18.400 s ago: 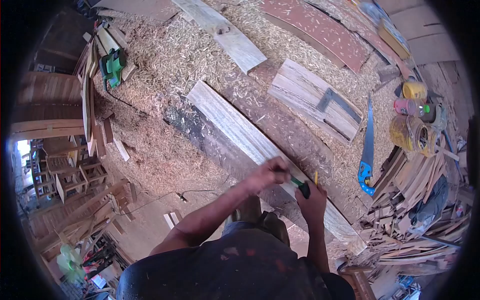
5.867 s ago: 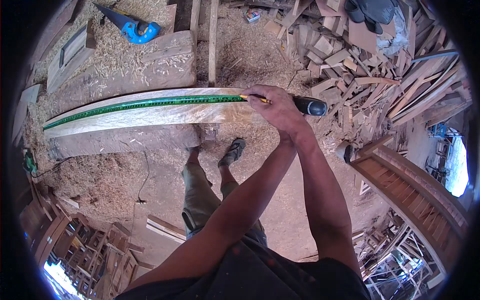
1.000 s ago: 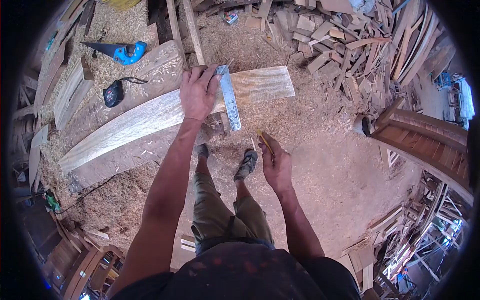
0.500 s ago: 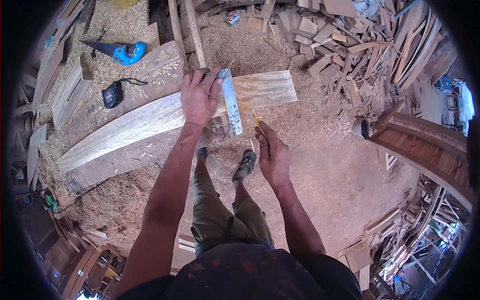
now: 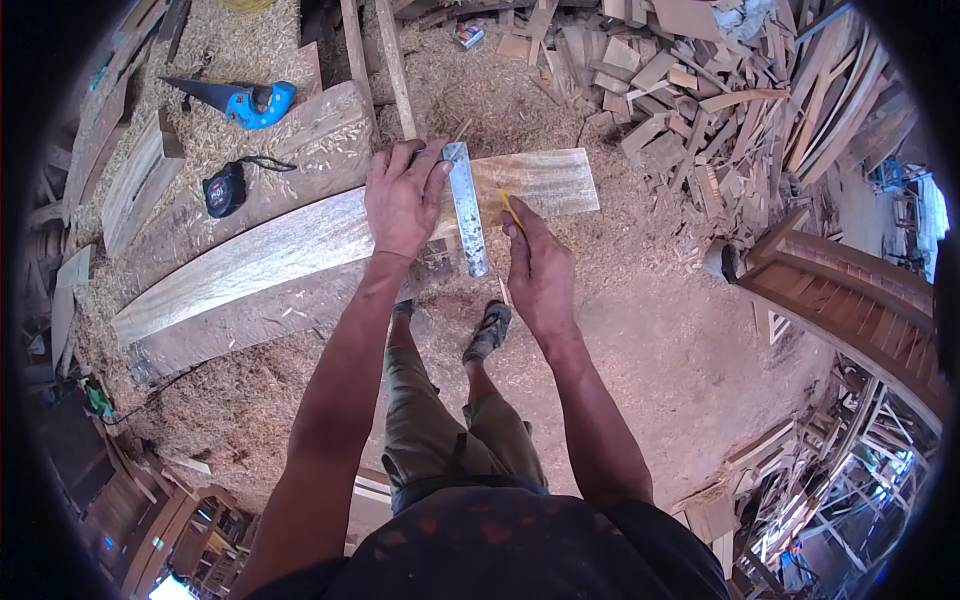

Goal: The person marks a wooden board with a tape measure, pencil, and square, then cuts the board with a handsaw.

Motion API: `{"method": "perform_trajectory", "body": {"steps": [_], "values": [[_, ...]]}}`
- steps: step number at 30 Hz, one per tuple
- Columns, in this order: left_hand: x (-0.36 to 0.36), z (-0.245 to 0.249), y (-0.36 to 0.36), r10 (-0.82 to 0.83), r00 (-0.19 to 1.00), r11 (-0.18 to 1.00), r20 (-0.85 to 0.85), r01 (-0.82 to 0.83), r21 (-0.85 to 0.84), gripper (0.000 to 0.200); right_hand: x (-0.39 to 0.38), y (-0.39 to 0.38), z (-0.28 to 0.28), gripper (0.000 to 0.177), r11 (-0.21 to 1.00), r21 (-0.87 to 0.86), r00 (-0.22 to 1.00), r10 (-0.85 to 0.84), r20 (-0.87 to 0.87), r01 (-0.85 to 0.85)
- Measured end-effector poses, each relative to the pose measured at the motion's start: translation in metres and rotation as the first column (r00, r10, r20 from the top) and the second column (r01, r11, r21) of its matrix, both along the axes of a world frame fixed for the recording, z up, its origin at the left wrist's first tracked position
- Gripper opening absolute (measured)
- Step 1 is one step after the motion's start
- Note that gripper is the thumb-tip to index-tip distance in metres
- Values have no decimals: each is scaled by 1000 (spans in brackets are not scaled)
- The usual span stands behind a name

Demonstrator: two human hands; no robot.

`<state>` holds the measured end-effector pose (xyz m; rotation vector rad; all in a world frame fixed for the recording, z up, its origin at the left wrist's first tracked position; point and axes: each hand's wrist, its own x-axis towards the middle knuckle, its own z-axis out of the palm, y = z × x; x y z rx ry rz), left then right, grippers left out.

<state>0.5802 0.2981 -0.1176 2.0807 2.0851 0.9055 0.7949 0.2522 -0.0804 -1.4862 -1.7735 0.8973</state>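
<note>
A long pale plank (image 5: 270, 255) lies across a thicker beam (image 5: 250, 180) covered in shavings. My left hand (image 5: 403, 200) presses flat on the stock of a metal try square (image 5: 467, 208), whose blade runs across the plank and hangs over its near edge. My right hand (image 5: 538, 270) holds a yellow pencil (image 5: 510, 210), its tip on the plank just right of the square's blade.
A black tape measure (image 5: 223, 188) and a blue-handled handsaw (image 5: 235, 98) rest on the beam to the left. A heap of offcuts (image 5: 720, 90) fills the upper right. A wooden frame (image 5: 850, 300) stands at the right. Sawdust covers the floor around my feet (image 5: 487, 330).
My right hand has risen from beside my legs to the plank, bringing the pencil tip against the square's blade. My left hand has kept the square pressed in place.
</note>
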Motion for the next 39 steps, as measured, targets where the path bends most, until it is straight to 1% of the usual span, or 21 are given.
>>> {"method": "perform_trajectory", "body": {"steps": [3, 5, 6, 9, 12, 15, 18, 21, 24, 27, 30, 32, 35, 36, 37, 38, 39], "values": [[1, 2, 1, 3, 1000, 1000, 1, -3, 6, 34, -5, 6, -1, 35, 998, -55, 999, 6, 46, -4], [3, 3, 0, 8, 1000, 1000, 8, -8, 14, 34, -15, 17, -4, 37, 998, -51, 998, 39, 44, -37], [3, 1, -1, 10, 1000, 1000, 3, -10, 20, 34, -19, 24, -5, 38, 997, -47, 997, 57, 44, -55], [3, 1, 1, 20, 1000, 999, -22, -19, 44, 35, -29, 42, -7, 46, 992, 58, 981, 102, 164, -113], [3, 1, -1, 34, 998, 998, -53, -31, 48, 35, -20, 31, -5, 51, 982, 48, 964, 171, 202, -184], [4, 0, -1, 41, 997, 998, -71, -38, 47, 35, 6, -3, 14, 52, 949, -111, 860, 316, 400, -296], [4, 0, 0, 56, 996, 997, -74, -51, 62, 35, 26, -21, 22, 51, 914, -164, 822, 405, 401, -371], [6, 0, 1, 58, 995, 996, -75, -54, 66, 34, 14, 7, 14, 51, 971, 1, 928, 228, 293, -239], [6, 3, -2, 60, 996, 998, -72, -57, 36, 34, -15, 45, 4, 51, 980, 107, 935, 125, 332, -169], [5, 2, -2, 52, 996, 998, -73, -48, 51, 34, -23, 42, -6, 53, 965, 125, 932, 184, 312, -233], [5, 1, -1, 58, 996, 997, -73, -53, 63, 33, -2, 5, 2, 55, 952, -18, 863, 286, 417, -307], [5, 2, -1, 63, 995, 997, -76, -58, 58, 33, 19, -29, 14, 57, 931, -79, 824, 352, 443, -355], [3, -3, 0, 55, 996, 995, -70, -48, 92, 34, 38, -56, 26, 52, 918, -208, 885, 384, 262, -337], [4, -3, 2, 58, 996, 995, -71, -52, 87, 34, 33, -52, 46, 50, 933, -287, 966, 248, 77, -216], [5, -2, 2, 66, 995, 995, -78, -60, 82, 33, 20, -42, 86, 48, 916, -383, 991, 84, -102, -117], [4, -2, 0, 77, 993, 995, -92, -70, 71, 33, 6, -36, 121, 47, 868, -495, 959, -100, -265, -47], [6, -10, 1, 95, 992, 993, -88, -89, 73, 34, -1, -32, 143, 41, 887, -461, 856, -209, -473, -39]]}}
